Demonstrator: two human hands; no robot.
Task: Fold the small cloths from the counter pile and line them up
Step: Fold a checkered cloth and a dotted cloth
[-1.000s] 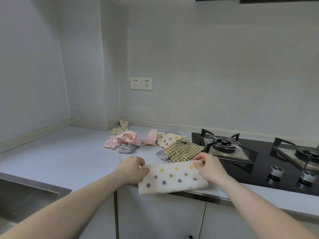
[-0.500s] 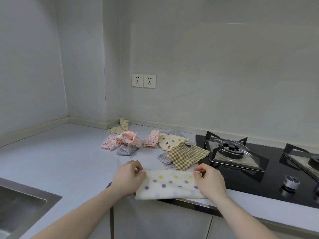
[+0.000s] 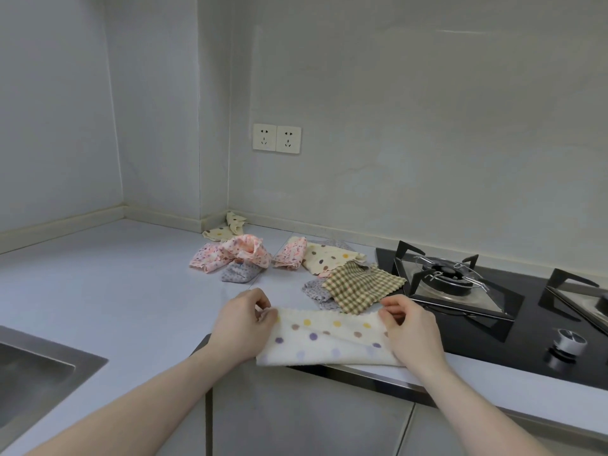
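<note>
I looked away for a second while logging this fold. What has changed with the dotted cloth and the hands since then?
The dotted cloth has been drawn slightly nearer the counter's front edge. Left hand and right hand still pinch its far corners. The cloth pile behind lies unchanged.

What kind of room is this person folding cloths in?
Most likely a home kitchen. A gas hob with burner knobs is set into the counter on the right, a steel sink is sunk into it on the left, and cabinet doors sit below the counter's front edge.
</note>
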